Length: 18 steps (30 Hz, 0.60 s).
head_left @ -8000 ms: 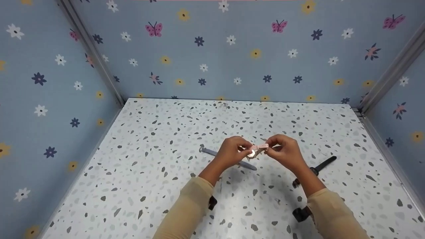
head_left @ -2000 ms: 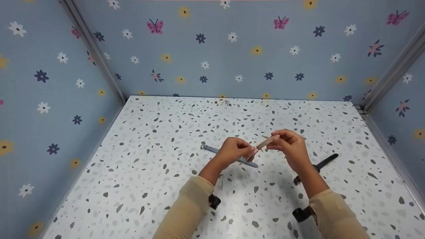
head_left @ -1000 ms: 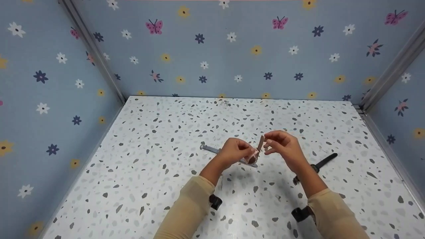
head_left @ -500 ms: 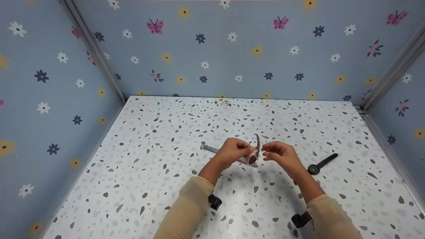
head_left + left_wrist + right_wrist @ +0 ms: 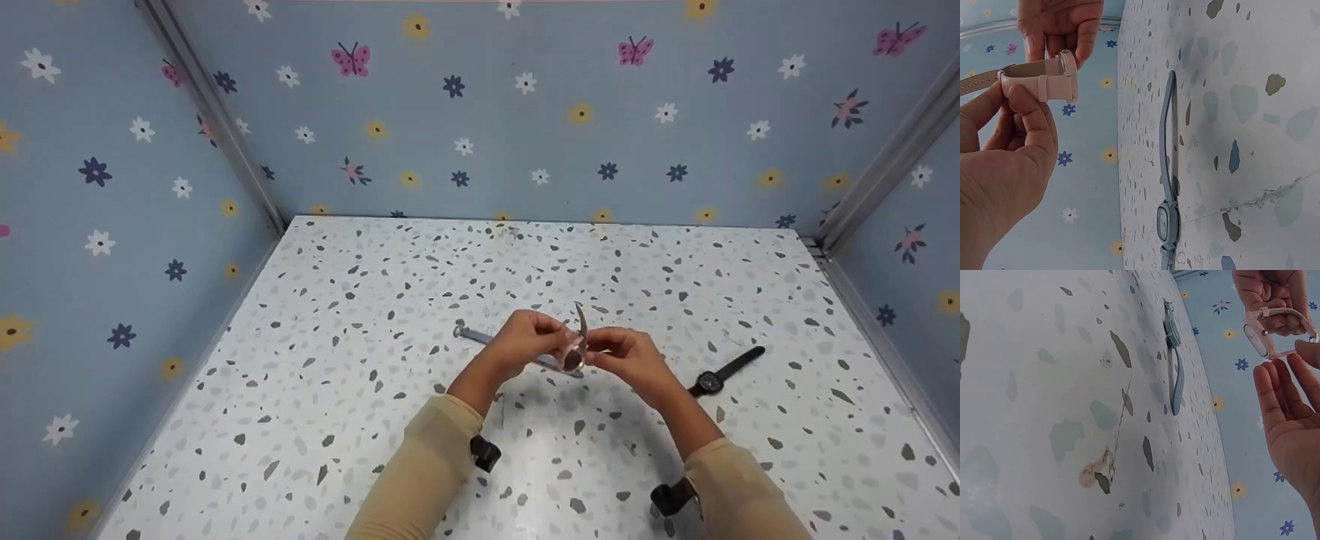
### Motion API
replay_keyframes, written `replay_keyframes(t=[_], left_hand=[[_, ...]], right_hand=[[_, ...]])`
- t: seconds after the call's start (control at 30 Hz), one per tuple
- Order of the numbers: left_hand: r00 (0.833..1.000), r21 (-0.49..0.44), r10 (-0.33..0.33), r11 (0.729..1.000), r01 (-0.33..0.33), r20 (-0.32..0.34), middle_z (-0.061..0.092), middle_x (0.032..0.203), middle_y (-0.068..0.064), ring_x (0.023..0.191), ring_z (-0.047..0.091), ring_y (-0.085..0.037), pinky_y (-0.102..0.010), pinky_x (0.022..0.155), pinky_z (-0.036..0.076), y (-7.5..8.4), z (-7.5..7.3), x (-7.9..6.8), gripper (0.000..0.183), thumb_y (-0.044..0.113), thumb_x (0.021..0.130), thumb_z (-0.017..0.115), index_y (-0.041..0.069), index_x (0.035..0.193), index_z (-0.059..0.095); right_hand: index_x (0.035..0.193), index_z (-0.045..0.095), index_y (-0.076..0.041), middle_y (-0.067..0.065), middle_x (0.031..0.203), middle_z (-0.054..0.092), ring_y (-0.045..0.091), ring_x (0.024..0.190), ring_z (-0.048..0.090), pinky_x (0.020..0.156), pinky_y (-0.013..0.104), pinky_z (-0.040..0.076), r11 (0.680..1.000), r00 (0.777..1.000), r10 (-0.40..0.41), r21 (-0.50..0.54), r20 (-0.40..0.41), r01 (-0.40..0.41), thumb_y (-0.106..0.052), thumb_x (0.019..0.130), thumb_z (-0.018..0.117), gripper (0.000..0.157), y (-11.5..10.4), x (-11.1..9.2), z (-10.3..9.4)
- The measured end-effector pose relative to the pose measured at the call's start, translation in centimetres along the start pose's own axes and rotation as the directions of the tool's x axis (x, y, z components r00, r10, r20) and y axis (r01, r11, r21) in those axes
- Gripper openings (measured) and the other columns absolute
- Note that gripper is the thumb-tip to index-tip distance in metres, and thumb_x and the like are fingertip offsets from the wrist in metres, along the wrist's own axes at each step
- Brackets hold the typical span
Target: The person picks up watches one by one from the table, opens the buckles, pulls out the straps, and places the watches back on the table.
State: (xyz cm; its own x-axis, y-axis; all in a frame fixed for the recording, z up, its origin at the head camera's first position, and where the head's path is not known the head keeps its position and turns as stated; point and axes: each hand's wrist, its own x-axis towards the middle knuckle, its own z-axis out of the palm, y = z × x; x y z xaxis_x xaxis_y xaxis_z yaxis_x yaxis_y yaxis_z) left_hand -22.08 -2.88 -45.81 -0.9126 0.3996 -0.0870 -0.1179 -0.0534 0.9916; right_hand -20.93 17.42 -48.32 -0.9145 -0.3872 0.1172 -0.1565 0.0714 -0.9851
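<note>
Above the table, my left hand [image 5: 519,343] pinches a pink wristwatch [image 5: 1060,87] by its strap near the buckle, thumb against fingers. The strap is looped closed, and its holed tail [image 5: 978,82] sticks out past the buckle. My right hand [image 5: 631,366] has come up to the watch from the other side. Its thumb and fingertips pinch the strap, as the right wrist view shows, where the white dial [image 5: 1255,338] is seen at a slant. In the head view the dial is turned away and the fingers partly cover the strap.
A grey-blue wristwatch [image 5: 1168,222] lies on the speckled white table [image 5: 375,300], just below my left hand. A black wristwatch [image 5: 709,382] lies to the right, partly behind my right forearm. Flowered blue panels [image 5: 495,112] stand at the back and sides.
My right hand held the strap's tail out, let it go so that it now stands up, then moved down and left to pinch the watch. My left hand has kept its hold.
</note>
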Motion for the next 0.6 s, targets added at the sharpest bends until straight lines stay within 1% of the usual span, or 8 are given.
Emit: replay_keyframes(t=[0.2,0.33,0.37,0.43,0.47,0.53,0.6], left_hand=[[1.0,-0.025,-0.004,1.0,0.004,0.014,0.063,0.07,-0.01,0.059,0.059,-0.016,-0.033,0.063,0.052,-0.03,-0.04,0.02,0.017,0.007,0.08,0.064,-0.009,0.086,0.065],[1.0,-0.023,0.005,1.0,-0.004,0.019,0.063,0.071,-0.01,0.06,0.06,-0.017,-0.033,0.064,0.052,0.07,-0.12,-0.01,0.017,0.007,0.081,0.064,-0.008,0.086,0.065],[1.0,-0.022,0.008,1.0,-0.008,0.021,0.063,0.072,-0.011,0.061,0.06,-0.018,-0.034,0.064,0.052,0.12,-0.16,-0.06,0.017,0.008,0.081,0.064,-0.008,0.086,0.065],[1.0,-0.02,0.011,1.0,-0.011,0.022,0.063,0.077,-0.019,0.062,0.061,-0.021,-0.035,0.065,0.052,0.17,-0.22,-0.1,0.016,0.009,0.08,0.064,-0.007,0.086,0.066],[1.0,-0.018,0.012,1.0,-0.012,0.022,0.063,0.078,-0.02,0.063,0.061,-0.022,-0.037,0.066,0.052,0.19,-0.23,-0.11,0.016,0.01,0.08,0.065,-0.006,0.085,0.066],[1.0,-0.016,0.012,1.0,-0.012,0.022,0.061,0.084,-0.026,0.065,0.062,-0.023,-0.039,0.068,0.052,0.18,-0.26,-0.14,0.016,0.01,0.08,0.065,-0.005,0.084,0.067],[1.0,-0.021,0.01,1.0,-0.009,0.015,0.061,0.085,-0.026,0.066,0.062,-0.023,-0.041,0.071,0.051,0.16,-0.28,-0.13,0.015,0.01,0.08,0.065,-0.005,0.085,0.066]], right_hand=[[0.102,0.062,0.002,0.016,0.097,0.061,0.026,0.091,0.058,0.078,0.034,0.05,1.0,1.0,-0.002,-0.005,-0.007,0.002,-0.011,0.076,0.069,0.03,-0.01,0.25,0.21],[0.102,0.061,0.003,0.02,0.099,0.06,0.027,0.09,0.059,0.075,0.035,0.05,1.0,1.0,-0.008,0.009,0.021,0.008,-0.009,0.078,0.067,0.028,0.09,0.41,0.23],[0.101,0.06,0.003,0.022,0.099,0.059,0.027,0.089,0.059,0.075,0.034,0.051,1.0,1.0,-0.008,0.014,0.024,0.008,-0.009,0.078,0.067,0.027,0.1,0.42,0.24],[0.101,0.06,0.004,0.026,0.1,0.057,0.029,0.088,0.059,0.074,0.034,0.051,1.0,0.999,-0.004,0.025,0.032,0.003,-0.009,0.079,0.066,0.026,0.11,0.42,0.21],[0.1,0.059,0.004,0.027,0.1,0.057,0.029,0.089,0.058,0.074,0.034,0.051,1.0,1.0,0.0,0.031,0.031,-0.001,-0.009,0.079,0.066,0.026,0.07,0.41,0.2],[0.1,0.059,0.005,0.027,0.1,0.056,0.032,0.09,0.058,0.075,0.034,0.05,0.999,0.999,-0.003,0.044,0.032,0.002,-0.01,0.079,0.066,0.027,-0.03,0.4,0.15],[0.1,0.059,0.005,0.025,0.099,0.057,0.033,0.09,0.057,0.076,0.035,0.05,0.999,1.0,-0.008,0.048,0.025,0.007,-0.011,0.078,0.067,0.028,-0.14,0.42,0.12]])
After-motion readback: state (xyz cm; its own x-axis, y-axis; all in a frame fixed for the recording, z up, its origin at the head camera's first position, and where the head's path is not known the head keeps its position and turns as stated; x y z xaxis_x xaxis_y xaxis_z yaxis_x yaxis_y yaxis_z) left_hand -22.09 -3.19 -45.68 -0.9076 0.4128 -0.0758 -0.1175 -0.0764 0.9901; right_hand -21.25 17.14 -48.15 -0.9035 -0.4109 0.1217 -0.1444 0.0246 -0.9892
